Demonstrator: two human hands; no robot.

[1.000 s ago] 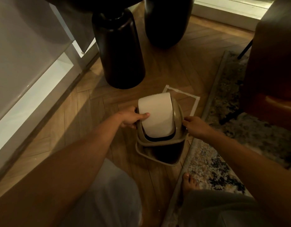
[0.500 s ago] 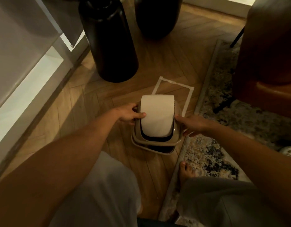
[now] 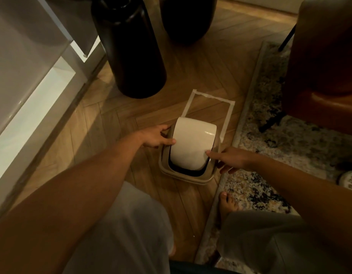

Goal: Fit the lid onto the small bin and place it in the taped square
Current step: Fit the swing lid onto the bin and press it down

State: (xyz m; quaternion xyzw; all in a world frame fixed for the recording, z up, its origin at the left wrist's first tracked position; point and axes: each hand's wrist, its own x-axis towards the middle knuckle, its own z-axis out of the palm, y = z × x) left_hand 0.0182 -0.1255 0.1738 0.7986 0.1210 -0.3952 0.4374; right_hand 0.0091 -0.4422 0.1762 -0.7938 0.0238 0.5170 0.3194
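Observation:
A small beige bin (image 3: pixel 199 177) stands on the wood floor, its beige lid with a white swing flap (image 3: pixel 193 144) sitting level on its rim. My left hand (image 3: pixel 157 136) grips the lid's left side, thumb on the flap. From the right, my right hand (image 3: pixel 229 160) holds the lid's other edge, thumb touching the flap. The white taped square (image 3: pixel 229 113) lies just beyond the bin; the bin's far end overlaps its near side, which is hidden.
A tall black vase (image 3: pixel 129 48) stands left of the square, a second dark one (image 3: pixel 186 18) behind it. A patterned rug (image 3: pixel 270 139) borders the right side, with a brown chair (image 3: pixel 325 56) on it. A white cabinet (image 3: pixel 28 80) runs along the left. My bare foot (image 3: pixel 227 203) is near.
The lid, tilted and raised off the bin a second ago, has come down and now sits flush on the rim. Both hands stayed on its sides.

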